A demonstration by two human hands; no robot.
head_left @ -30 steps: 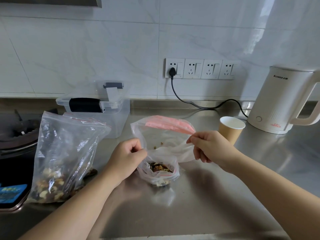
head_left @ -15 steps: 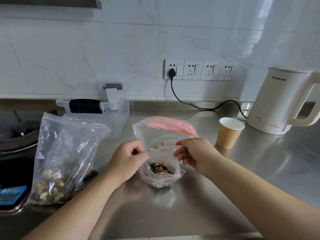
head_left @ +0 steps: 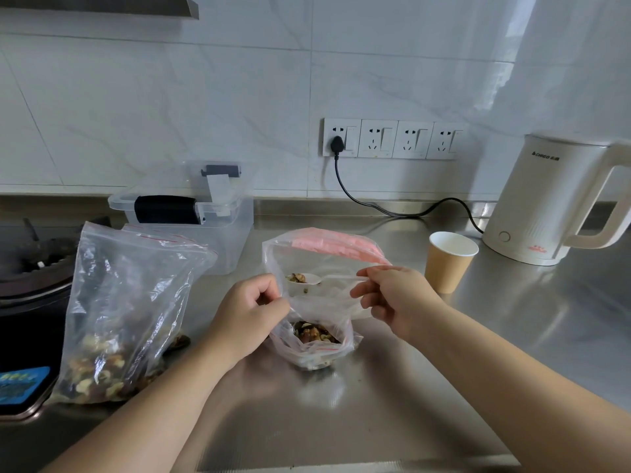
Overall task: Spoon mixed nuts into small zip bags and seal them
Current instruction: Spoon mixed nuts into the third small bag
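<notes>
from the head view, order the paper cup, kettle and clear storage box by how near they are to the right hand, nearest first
1. paper cup, just beyond the right hand, on its right.
2. clear storage box, back left, past the left hand.
3. kettle, far right by the wall; close to the box's distance, so loosely ranked.

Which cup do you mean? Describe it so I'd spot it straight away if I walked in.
Start at the white electric kettle standing at the right end of the steel counter, below the wall sockets. Just left of it and nearer the person stands the paper cup, upright and apart from the kettle. It is the only brown thing there, white inside, while its neighbours are clear plastic bags.
</notes>
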